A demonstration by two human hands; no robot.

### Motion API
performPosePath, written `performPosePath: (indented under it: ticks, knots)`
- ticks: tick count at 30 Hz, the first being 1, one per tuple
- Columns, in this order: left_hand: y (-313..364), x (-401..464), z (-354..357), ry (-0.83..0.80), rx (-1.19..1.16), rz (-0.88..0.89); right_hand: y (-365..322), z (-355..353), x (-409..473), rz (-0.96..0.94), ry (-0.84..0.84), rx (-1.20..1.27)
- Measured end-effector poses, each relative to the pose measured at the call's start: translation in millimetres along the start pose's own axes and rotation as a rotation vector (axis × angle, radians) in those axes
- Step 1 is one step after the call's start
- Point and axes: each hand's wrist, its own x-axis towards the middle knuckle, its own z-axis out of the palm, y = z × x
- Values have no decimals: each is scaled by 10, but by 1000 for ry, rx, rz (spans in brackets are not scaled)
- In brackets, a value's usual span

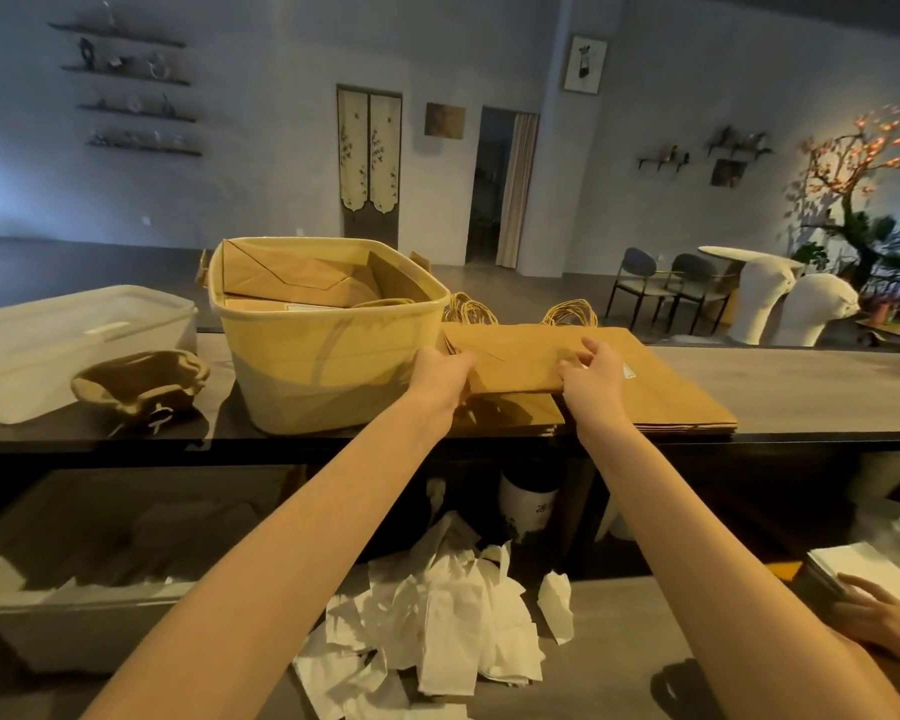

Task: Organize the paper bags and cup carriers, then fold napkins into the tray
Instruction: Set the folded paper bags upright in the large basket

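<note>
A stack of flat brown paper bags (676, 392) with twine handles lies on the upper counter, right of a yellow bin (328, 366) that holds more folded bags. My left hand (440, 376) grips the left edge of the top bag (520, 361). My right hand (593, 379) pinches that same bag near its middle. A pulp cup carrier (141, 384) sits left of the bin. Crumpled white napkins (437, 626) lie heaped on the lower counter between my forearms.
A white lidded tub (63, 345) stands at the far left of the upper counter. A clear tray (74, 605) sits on the lower counter at left. Another person's hand (884, 621) rests by a stack of white napkins (868, 569) at lower right.
</note>
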Motion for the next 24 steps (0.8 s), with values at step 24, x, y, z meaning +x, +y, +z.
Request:
performPosePath:
  ticks: [24]
  knots:
    - [541,-500,-175,-117,360,344,-537,11,-421,-719,-51,-564]
